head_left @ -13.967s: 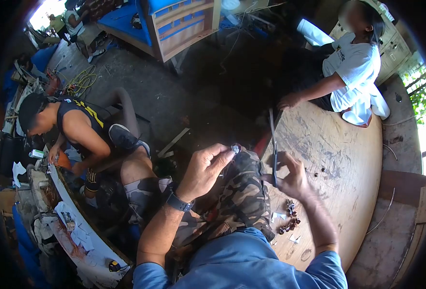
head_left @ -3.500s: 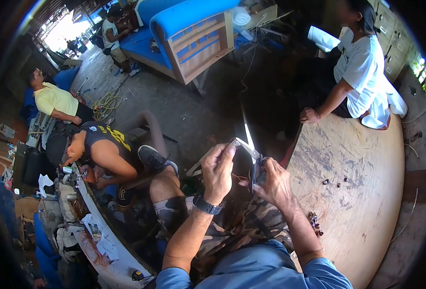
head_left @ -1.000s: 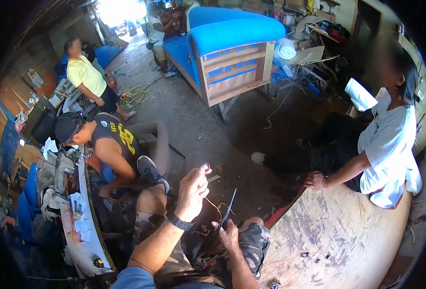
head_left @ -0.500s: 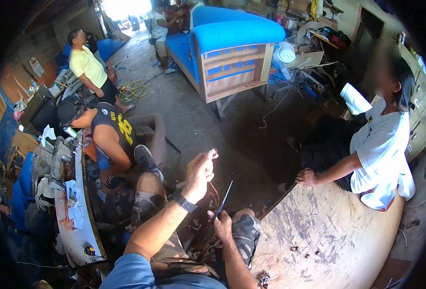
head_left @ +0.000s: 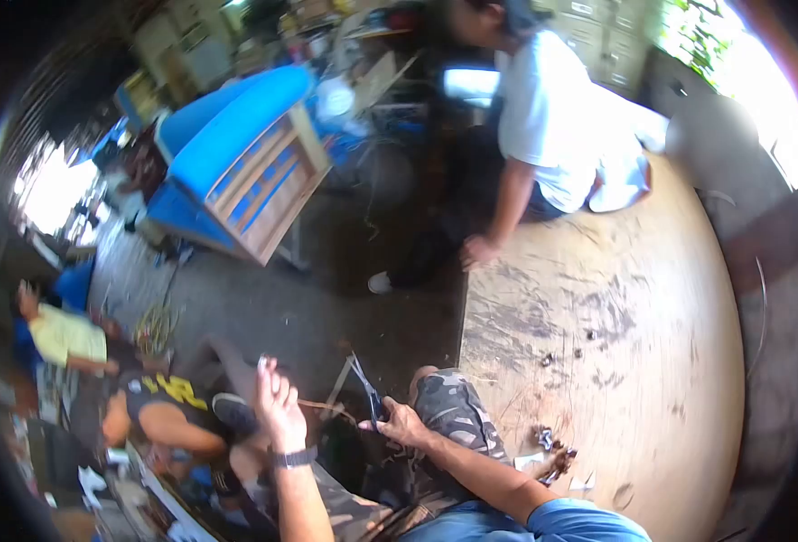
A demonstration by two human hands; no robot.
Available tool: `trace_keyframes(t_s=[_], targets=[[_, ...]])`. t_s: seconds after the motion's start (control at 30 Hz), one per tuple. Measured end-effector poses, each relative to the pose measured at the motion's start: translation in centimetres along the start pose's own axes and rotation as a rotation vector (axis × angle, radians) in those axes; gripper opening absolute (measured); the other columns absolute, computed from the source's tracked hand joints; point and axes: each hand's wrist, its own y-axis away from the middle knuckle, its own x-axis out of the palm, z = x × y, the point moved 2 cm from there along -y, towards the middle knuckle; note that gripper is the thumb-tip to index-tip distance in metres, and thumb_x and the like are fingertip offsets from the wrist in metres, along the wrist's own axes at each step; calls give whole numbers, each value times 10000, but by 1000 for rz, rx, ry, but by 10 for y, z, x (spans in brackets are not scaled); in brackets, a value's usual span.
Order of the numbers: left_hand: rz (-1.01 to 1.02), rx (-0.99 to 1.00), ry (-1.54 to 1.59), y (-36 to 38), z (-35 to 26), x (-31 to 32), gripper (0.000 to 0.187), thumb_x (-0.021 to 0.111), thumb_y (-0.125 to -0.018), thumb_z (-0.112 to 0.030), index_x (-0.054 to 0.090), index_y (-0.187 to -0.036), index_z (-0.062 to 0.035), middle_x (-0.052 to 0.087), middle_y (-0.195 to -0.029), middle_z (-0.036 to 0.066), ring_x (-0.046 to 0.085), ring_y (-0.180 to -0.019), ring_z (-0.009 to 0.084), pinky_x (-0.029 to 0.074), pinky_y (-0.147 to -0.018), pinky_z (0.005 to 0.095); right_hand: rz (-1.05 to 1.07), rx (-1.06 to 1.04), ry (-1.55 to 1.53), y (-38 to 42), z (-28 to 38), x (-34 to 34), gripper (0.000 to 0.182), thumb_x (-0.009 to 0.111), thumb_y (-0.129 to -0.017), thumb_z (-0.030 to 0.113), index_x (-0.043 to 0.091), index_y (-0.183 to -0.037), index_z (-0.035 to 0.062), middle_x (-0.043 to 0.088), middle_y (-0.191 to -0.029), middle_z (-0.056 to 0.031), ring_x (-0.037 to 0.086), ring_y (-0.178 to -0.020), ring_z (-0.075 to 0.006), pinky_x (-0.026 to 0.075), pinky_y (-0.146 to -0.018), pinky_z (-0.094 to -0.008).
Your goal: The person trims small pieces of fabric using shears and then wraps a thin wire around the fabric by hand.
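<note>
Steadying a small pale piece (head_left: 263, 362), your pinched left grip (head_left: 282, 411) is seemingly needing black-handled metal scissors (head_left: 374, 405), clasped in your right grip (head_left: 403, 425), nearer.

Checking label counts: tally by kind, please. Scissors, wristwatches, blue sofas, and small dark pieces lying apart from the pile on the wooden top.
Scissors, in the right hand: 1
Wristwatch: 1
Blue sofa: 1
Small dark pieces apart from the pile on the wooden top: 3
Total: 6
</note>
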Motion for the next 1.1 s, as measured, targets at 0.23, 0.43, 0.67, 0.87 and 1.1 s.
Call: trace_keyframes(t_s=[0.23, 0.43, 0.67, 0.87, 1.1], targets=[[-16, 58, 5, 22, -35, -11, 283, 596, -1083, -299, 657, -1171, -37, 430, -725, -86, 323, -537, -4, 240, -443, 178, -71, -29, 16, 13, 27, -4, 782, 875, -756, 623, 607, -1073, -40, 654, -810, -177, 664, -762, -282, 534, -710, -414], [108, 56, -306, 55, -66, -13, 259, 609, -1077, -279, 672, -1132, -34, 388, -707, -107, 299, -567, -14, 214, -477, 190, -93, -222, -277, 17, 75, -10, 515, 904, -835, 302, 617, -1098, -36, 686, -930, -84, 650, -839, -138, 551, -750, -311], [501, 18, -857, 63, -53, 7, 258, 682, -1029, -215, 738, -1109, 24, 738, -950, 46, 629, -892, 93, 490, -799, 258, -15, -497, -275, 38, 197, -43, 376, 847, -867, 84, 646, -1177, 15, 720, -1165, -92, 665, -1101, -163, 535, -974, -330], [680, -73, -710, 68, -30, 21, 247, 618, -1059, -193, 745, -1077, 18, 726, -938, 21, 631, -882, 96, 499, -816, 267, -24, -597, -163, 66, 201, -49, 455, 811, -823, 29, 671, -1256, 9, 714, -1121, -86, 658, -1010, -158, 542, -917, -352], [662, -176, -646, 71, -17, 25, 394, 681, -1021, -402, 766, -977, -19, 540, -693, -33, 463, -673, 48, 368, -585, 265, -79, -518, -347, 63, 175, -54, 351, 812, -793, -53, 608, -1066, 28, 719, -1136, -155, 676, -1052, -207, 550, -931, -353]])
